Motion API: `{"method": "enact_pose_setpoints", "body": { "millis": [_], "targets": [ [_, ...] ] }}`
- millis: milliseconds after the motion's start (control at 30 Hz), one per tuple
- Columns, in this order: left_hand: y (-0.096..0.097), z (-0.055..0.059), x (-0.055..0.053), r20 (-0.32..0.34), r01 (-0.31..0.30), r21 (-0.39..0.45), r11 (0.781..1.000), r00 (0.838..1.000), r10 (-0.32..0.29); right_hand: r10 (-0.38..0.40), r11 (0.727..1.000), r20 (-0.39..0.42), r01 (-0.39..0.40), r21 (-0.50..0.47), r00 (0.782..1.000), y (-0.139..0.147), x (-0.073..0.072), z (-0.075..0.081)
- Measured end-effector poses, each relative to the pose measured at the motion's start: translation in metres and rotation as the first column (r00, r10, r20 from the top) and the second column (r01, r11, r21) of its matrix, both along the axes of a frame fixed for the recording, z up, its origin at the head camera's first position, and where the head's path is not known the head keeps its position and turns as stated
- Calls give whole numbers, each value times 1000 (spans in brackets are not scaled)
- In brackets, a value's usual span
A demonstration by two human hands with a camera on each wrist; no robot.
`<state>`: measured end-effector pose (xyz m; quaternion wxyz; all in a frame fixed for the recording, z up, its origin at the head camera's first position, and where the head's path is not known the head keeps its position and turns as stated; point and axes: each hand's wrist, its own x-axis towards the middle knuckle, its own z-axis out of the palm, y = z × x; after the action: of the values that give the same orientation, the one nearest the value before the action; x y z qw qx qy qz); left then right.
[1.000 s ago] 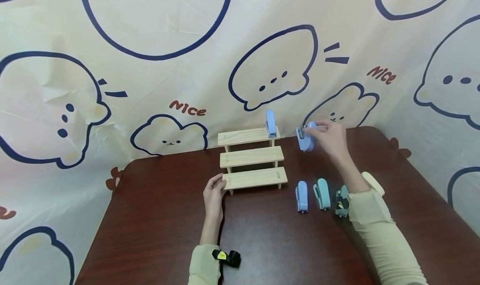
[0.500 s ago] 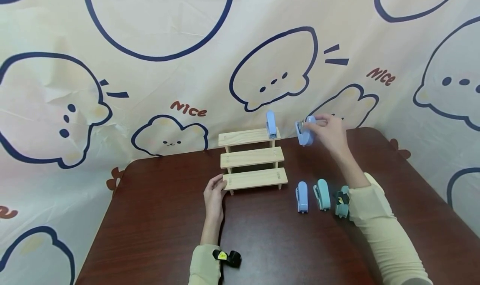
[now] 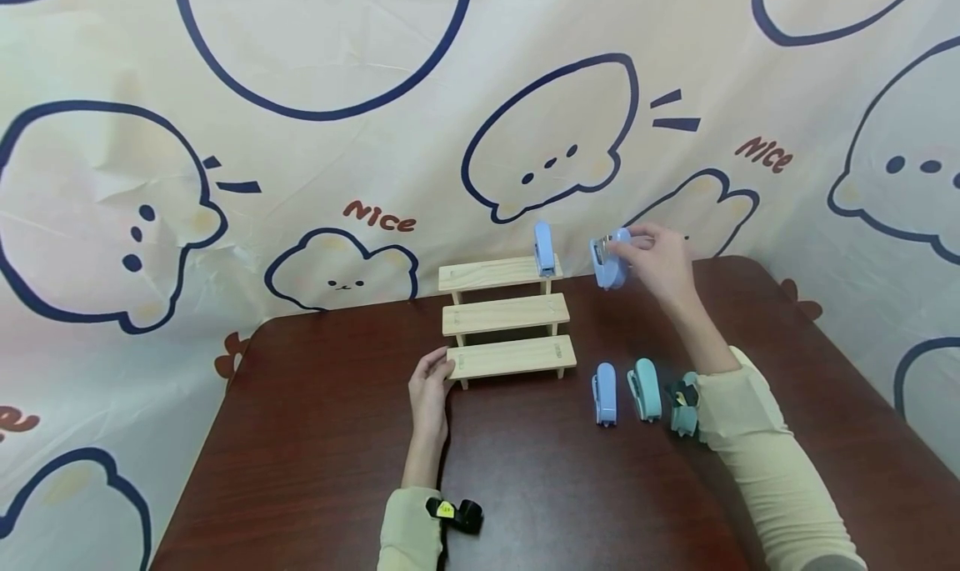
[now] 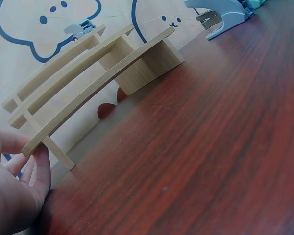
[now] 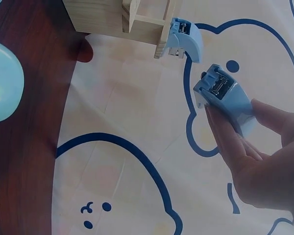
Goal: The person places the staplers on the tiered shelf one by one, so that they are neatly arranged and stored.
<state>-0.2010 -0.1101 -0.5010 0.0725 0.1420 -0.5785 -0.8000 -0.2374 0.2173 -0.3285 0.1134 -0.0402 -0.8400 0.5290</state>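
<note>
A three-tier wooden rack (image 3: 512,359) stands toward the back of the table. My left hand (image 3: 429,394) pinches the left end of its lowest shelf, as the left wrist view shows up close. To the right of the rack, my right hand (image 3: 663,264) holds a blue stapler (image 5: 237,105) in the air between thumb and fingers, apart from the shelves. Another blue stapler (image 3: 543,247) stands at the right end of the top shelf.
On the table right of the rack lie a blue stapler (image 3: 604,396), a teal stapler (image 3: 645,390) and a green stapler (image 3: 683,421), partly covered by the right wrist's camera. A patterned cloth (image 3: 315,171) hangs behind the dark wooden table (image 3: 315,438).
The right hand has raised the blue stapler slightly, most of it in the first half second. My left hand keeps its hold on the rack.
</note>
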Motion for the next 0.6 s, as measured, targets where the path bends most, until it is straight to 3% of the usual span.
{"method": "enact_pose_setpoints", "body": {
  "millis": [600],
  "targets": [
    [0, 3, 2, -4, 6, -17, 1000, 1000, -6, -10, 1000, -26, 11, 25, 1000, -4, -5, 5]
  ]
}}
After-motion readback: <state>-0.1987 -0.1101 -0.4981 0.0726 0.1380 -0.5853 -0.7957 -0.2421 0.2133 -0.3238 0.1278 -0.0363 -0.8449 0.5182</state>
